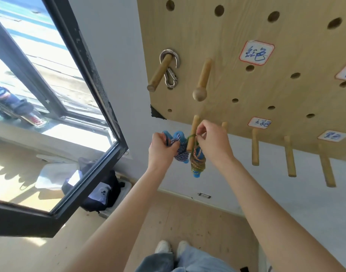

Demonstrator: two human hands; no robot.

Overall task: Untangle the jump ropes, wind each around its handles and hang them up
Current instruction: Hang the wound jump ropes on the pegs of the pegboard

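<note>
Step in hand: hanging of a wound jump rope on the pegboard [236, 36]; judged as the last stage of the task, since both ropes are seen already wound.
Left hand [162, 148]: fingers are curled round the blue-and-white rope bundle [181, 152], which is held up just beside the peg, apparently kept out of the way until its turn.
Right hand [211, 142]: thumb and fingers are pinched on a green loop of cord at the wooden peg [192, 134]; the loop is laid over the peg so that the bundle can hang from it.
Green-and-orange rope bundle [196, 163]: wound around its blue handles, hanging below the peg and the right hand; whether its weight is already taken by the peg cannot be told.
Hand spacing: the hands are close together, one on each side of the peg.
Peg choice: the bottom-left peg of the board is used; other pegs [255, 150] to the right stand bare.
Carabiner [170, 75]: a metal clip is hung on an upper peg, beside a knob-ended peg [202, 79].
Labels: a red-bordered label [256, 53] carries blue handwritten characters, apparently Chinese; a reliable reading is not possible. Smaller labels [259, 122] lower down are likewise too blurred to read.
Surroundings: an open window frame [101, 107] to the left; a dark bag [101, 191] on the floor below it.
Risk: the loop may slip off the peg tip if it is released too early.
</note>
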